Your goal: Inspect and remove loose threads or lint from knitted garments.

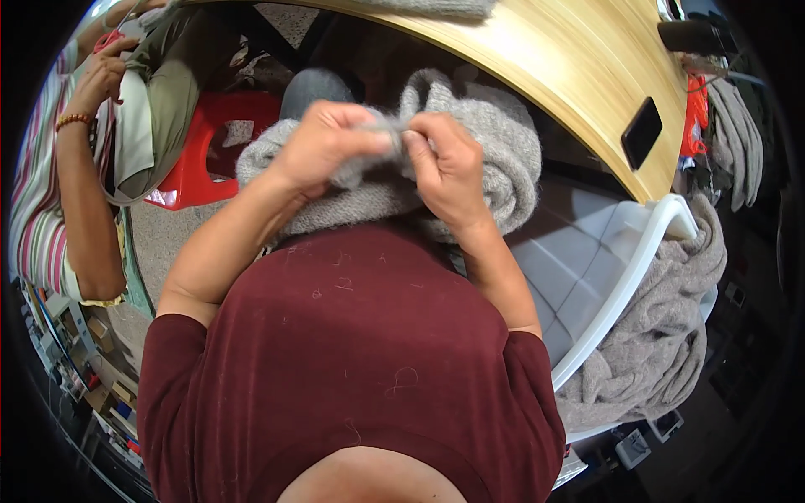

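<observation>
A fuzzy light-grey knitted garment (490,168) lies bunched across my lap, with a thick roll of it to the right. Above it my left hand (331,144) pinches a bit of grey yarn or knit edge (387,127) between thumb and fingers. My right hand (442,159) grips the same grey piece from the other side, its thumb and forefinger pressed together. The hands are close to each other, and the stretch between them is blurred. I cannot make out whether it is loose yarn or the garment's edge.
A wooden table (579,59) curves along the far side, bearing a black phone (641,132). Right of me stands a pale plastic bin (587,251), with grey-brown knitwear (662,335) beside it. At left sit a red stool (189,168) and a co-worker in a striped top (42,201).
</observation>
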The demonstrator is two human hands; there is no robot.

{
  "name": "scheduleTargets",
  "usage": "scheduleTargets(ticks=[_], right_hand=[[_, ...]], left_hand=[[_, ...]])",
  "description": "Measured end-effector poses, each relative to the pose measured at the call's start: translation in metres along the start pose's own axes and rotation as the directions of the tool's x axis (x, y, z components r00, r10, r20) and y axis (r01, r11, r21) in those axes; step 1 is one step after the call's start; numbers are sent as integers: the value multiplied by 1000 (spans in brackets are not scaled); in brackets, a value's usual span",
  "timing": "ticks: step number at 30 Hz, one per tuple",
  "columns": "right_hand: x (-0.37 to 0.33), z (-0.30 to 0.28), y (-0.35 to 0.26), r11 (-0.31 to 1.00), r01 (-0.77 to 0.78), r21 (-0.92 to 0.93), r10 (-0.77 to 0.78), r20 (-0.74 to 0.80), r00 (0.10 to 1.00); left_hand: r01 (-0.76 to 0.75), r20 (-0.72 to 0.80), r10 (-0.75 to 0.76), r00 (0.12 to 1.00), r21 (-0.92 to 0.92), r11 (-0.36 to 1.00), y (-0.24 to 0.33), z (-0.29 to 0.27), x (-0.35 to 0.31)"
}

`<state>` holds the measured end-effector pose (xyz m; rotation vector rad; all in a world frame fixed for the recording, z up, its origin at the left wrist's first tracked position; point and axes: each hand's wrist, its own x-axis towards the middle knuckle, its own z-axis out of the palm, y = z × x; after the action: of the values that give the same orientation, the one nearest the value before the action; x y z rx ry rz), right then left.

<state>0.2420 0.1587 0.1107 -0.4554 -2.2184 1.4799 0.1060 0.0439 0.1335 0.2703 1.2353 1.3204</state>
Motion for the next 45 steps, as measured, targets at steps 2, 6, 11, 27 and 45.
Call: scheduleTargets(ticks=[2,6,11,27,45], right_hand=[[2,-13,-7,848,294,-440,-413,-202,888],[-40,-24,-8,897,75,-435,-215,-282,935],[-45,2,21,741,45,-670,-257,-222,940],[-10,2,25,717,117,-687,-435,-310,846],[-11,-29,-46,800,529,-284,-563,-50,825]], left_hand=[[-147,-150,135,979,-74,986,8,4,2],[-222,-143,221,965,4,975,12,-10,14],[-291,-87,289,953,-15,957,15,-1,17],[-295,-38,293,956,-124,947,29,17,-8],[-194,52,194,980,1,981,22,21,-2]])
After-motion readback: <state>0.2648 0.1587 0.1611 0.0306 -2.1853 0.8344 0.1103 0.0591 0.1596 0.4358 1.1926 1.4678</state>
